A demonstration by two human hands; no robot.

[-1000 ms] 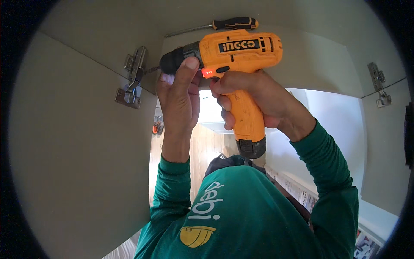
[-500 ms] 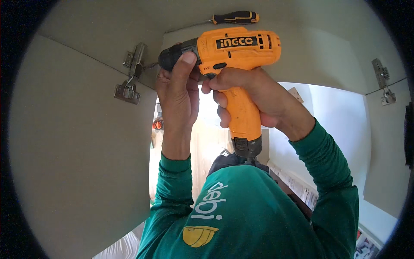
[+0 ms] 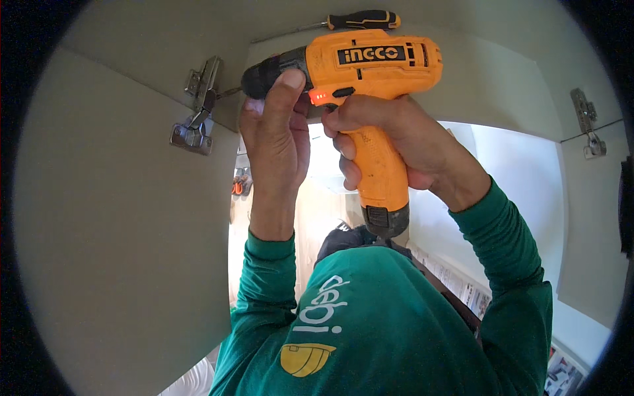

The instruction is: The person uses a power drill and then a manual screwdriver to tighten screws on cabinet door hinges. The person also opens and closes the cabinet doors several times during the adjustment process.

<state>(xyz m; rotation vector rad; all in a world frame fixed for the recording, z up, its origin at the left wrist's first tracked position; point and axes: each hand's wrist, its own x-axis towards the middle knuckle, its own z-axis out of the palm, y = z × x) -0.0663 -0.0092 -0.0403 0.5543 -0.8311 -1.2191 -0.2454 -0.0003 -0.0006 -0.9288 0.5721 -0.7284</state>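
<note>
Several fingers of the right hand (image 3: 426, 142) wrap the handle (image 3: 382, 168) of a drill (image 3: 373, 72), while the left hand (image 3: 274, 142) has thumb and fingers around the black chuck (image 3: 263, 77). The drill is orange and scuffed; its bit (image 3: 229, 92) points at a metal hinge (image 3: 207, 86), and a screwdriver (image 3: 363, 20) lies just beyond. A red light (image 3: 318, 98), dark half a second ago, glows.

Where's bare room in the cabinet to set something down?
Right of the drill and screwdriver, the cabinet base looks bare toward the wall with the right hinge. It's crowded by the left hinge, with the bit and left hand close.
</note>
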